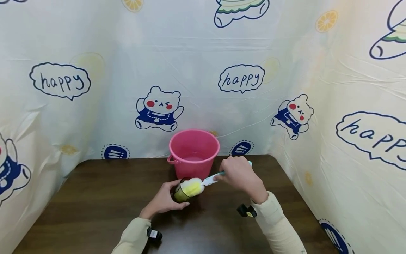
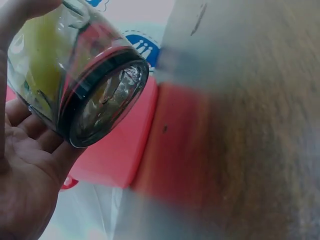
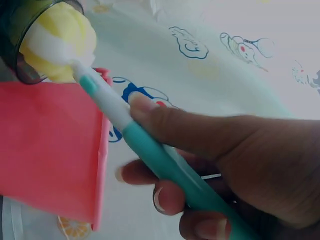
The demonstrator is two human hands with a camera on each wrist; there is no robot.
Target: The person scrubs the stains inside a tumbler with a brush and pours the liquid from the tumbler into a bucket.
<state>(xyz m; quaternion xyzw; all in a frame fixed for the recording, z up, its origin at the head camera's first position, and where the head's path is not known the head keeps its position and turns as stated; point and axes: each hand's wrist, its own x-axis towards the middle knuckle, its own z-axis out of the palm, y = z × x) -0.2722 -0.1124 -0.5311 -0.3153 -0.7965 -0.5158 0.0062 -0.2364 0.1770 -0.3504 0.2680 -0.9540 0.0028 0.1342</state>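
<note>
My left hand (image 1: 166, 198) grips a dark-tinted glass cup (image 2: 102, 95), tilted with its mouth toward the right hand and its thick base showing in the left wrist view. My right hand (image 1: 239, 175) holds a sponge bottle brush by its teal and white handle (image 3: 165, 165), thumb along the top and fingers curled beneath. The yellow and white sponge head (image 1: 192, 187) is partly inside the cup, its rear end sticking out past the rim. Both hands are raised in front of a pink bucket (image 1: 194, 166).
The bucket stands at the back of a dark wooden table (image 1: 104, 197), its handle lug on the left side. A printed white curtain (image 1: 190, 53) surrounds the table at the back and sides. Each sleeve carries a small black wrist camera (image 1: 246, 211).
</note>
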